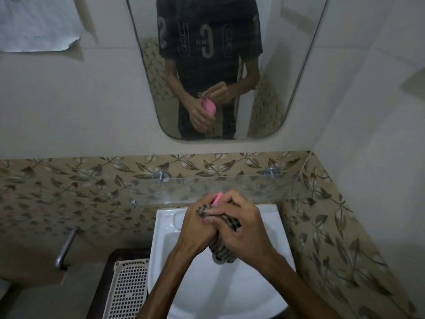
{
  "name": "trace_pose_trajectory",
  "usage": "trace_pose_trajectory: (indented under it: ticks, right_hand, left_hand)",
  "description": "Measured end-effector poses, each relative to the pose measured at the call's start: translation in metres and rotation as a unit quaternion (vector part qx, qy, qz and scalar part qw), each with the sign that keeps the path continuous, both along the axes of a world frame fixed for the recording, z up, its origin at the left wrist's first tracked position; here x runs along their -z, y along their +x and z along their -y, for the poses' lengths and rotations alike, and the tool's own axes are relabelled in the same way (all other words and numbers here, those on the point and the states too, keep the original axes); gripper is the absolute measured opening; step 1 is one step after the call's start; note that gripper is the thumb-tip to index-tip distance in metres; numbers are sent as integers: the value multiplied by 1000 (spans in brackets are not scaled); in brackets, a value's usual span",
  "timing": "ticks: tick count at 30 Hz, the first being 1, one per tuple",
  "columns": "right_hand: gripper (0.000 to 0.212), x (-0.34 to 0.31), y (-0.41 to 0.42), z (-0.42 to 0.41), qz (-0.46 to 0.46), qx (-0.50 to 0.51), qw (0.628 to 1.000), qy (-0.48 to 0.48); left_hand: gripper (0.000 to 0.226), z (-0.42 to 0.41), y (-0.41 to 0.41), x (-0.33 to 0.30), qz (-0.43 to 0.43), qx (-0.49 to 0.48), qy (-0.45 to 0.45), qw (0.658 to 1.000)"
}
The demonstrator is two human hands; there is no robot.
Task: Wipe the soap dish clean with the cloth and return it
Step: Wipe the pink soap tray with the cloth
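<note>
Both hands are clasped together above the white sink (273, 217). My left hand (195, 229) grips the pink soap dish (218, 197), of which only a corner shows above the fingers. My right hand (243, 226) presses a dark striped cloth (222, 252) against the dish; the cloth's end hangs down below the hands. Most of the dish is hidden by fingers and cloth. The mirror (287, 72) reflects the pink dish held in one hand and the cloth in the other.
A glass shelf (253, 187) on metal pegs runs along the leaf-patterned tiles just behind the hands. A white perforated basket (128, 288) stands left of the sink. A metal tap (65, 247) sticks out of the wall at the left.
</note>
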State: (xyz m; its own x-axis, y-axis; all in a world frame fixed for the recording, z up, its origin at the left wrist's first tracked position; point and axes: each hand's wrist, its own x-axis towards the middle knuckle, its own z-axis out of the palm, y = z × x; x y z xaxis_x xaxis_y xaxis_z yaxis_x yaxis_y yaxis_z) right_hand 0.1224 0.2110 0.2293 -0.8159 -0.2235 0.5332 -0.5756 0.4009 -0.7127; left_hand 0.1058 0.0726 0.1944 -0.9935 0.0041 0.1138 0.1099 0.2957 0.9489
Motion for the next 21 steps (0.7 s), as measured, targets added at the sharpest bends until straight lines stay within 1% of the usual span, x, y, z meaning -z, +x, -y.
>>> trace_pose_trajectory:
  ticks: [1,3,4,6,8,11,12,15,17,19,20,21]
  right_hand:
    - [14,-2,-7,-2,33,23,999,-27]
    - [10,-8,-25,-5,119,97,983,-99]
    - [12,-10,-32,-6,146,119,974,-126]
    - [19,-4,-35,-9,170,127,966,-149]
    - [22,2,-25,-9,194,99,960,-174]
    - [16,0,-20,-12,260,68,924,-273]
    - [14,-2,-21,-13,255,71,922,-283]
    - [13,-10,-16,-10,196,83,941,-264]
    - [8,-12,-4,-1,130,58,967,-210]
    - [11,-8,6,8,38,59,991,-116]
    - [14,-5,3,9,4,77,993,-89]
    - [15,-3,-4,7,0,108,991,-82]
  left_hand:
    - [30,0,-2,-1,-11,10,-2,1000]
    - [50,-1,-3,-4,-37,20,-22,999]
    - [58,-1,-3,-6,-58,24,-37,997]
    - [52,2,-3,-4,-108,41,-43,992]
    - [42,7,-1,0,-133,55,-35,989]
    - [48,2,-2,-1,-130,69,-27,989]
    - [48,0,-1,-4,-137,74,-22,988]
    - [43,0,-2,-9,-161,84,-17,983]
    - [30,3,-4,-5,-135,71,-5,988]
    - [20,4,-6,0,-105,52,10,993]
    - [16,4,-6,1,-101,52,8,993]
    - [16,4,-6,2,-103,60,5,993]
